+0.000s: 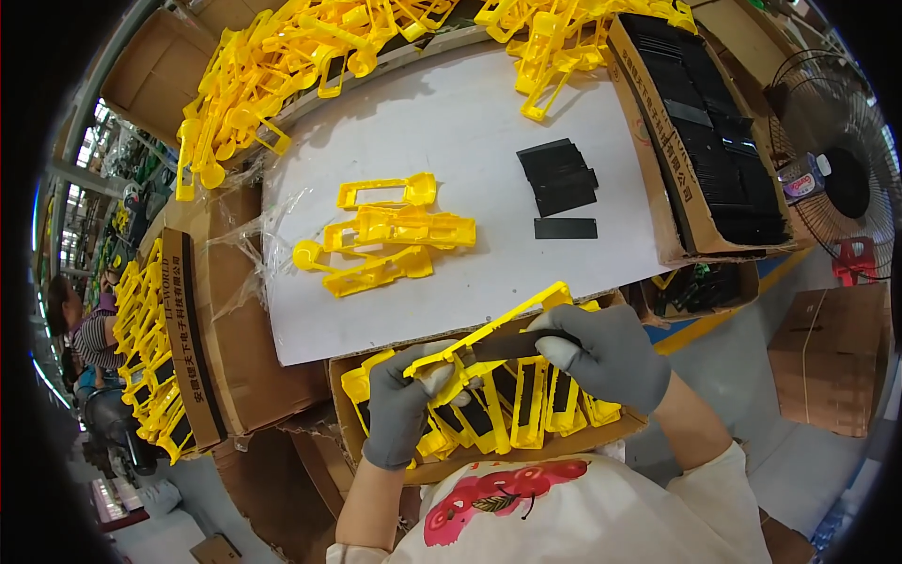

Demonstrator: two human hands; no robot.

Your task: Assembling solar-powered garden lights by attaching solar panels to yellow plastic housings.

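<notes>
Both my hands wear grey gloves. My left hand [399, 409] is closed around the near left end of a yellow plastic frame [507, 324], which is tilted up to the right. Between thumb and fingers, my right hand [611, 362] pinches a flat black strip [507, 348] that lies along the frame, its left end near my left fingers. Below my hands, a cardboard box [611, 440] holds several yellow frames with black strips in them. Loose yellow frames [381, 271] lie on the white tabletop [470, 122], with a stack of black strips [556, 179] and a single strip [566, 228] to their right.
Heaped yellow frames [272, 70] fill the far left; another heap [554, 47] lies at the far right. A carton [648, 122] of black strips stands on the right edge, near a fan [836, 179]. At left, a box [193, 348] holds filled frames. A person [94, 338] is beyond.
</notes>
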